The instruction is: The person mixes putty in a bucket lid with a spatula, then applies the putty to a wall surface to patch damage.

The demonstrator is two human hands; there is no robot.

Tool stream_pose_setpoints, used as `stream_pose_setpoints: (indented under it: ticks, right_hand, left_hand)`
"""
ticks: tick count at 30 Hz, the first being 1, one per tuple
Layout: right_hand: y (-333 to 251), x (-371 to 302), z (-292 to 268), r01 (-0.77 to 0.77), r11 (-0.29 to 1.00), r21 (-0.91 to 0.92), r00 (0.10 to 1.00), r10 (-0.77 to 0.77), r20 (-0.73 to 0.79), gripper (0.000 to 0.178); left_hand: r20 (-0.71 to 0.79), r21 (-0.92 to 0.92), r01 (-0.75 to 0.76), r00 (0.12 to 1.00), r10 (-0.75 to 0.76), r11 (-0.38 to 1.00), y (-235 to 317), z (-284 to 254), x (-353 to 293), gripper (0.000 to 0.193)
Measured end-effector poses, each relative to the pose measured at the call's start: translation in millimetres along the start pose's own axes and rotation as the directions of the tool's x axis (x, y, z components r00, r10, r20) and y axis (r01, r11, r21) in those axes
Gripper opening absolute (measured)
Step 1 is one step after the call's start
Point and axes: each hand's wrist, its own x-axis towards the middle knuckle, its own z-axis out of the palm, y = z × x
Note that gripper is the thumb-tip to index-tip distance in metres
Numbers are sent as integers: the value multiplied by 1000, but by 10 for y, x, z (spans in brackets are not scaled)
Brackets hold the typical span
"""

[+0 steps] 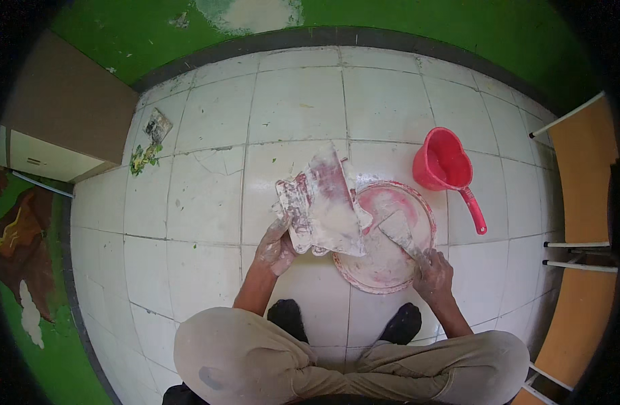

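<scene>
My left hand (pixel 277 248) grips the left edge of a flat red plastic piece (pixel 323 202) caked with white plaster. Its exact kind is hard to make out; it is tilted, and its right edge overlaps a round tray (pixel 369 283) on the floor. My right hand (pixel 433 274) is closed round the handle of a putty knife (pixel 398 231), whose blade points up and left over the tray. Whitish paste and pink smears cover the tray's inside. Both hands are dusted with plaster.
A red water dipper (pixel 448 159) stands right of the tray, handle toward me. At the far left lie a stained square piece (pixel 157 125) and leafy scraps (pixel 144 159). A cabinet (pixel 67 101) stands left, wooden chairs (pixel 580 182) right. A green wall (pixel 391 15) rises ahead.
</scene>
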Motion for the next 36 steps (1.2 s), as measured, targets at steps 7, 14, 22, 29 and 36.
stream_pose_setpoints:
  ticks: [7,14,22,29,36]
  right_hand:
    - [-654,616,-472,-51,640,767,998,63,13,31]
    - [-951,773,-501,-479,-310,821,844,96,528,30]
    - [-995,933,-568,-310,-321,895,900,204,385,30]
    - [-929,1253,-805,-105,-415,904,930,280,237,37]
    - [-789,1300,-1005,86,-411,908,942,329,60,34]
  left_hand:
    - [22,-33,29,999,-28,999,-212,167,-9,52]
    - [91,-146,8,996,6,989,-258,260,-22,48]
    - [-75,-158,-131,990,120,979,-88,118,12,45]
    - [-218,11,-231,949,227,973,454,-151,249,49]
    - [88,196,-65,995,48,978,397,25,-53,48]
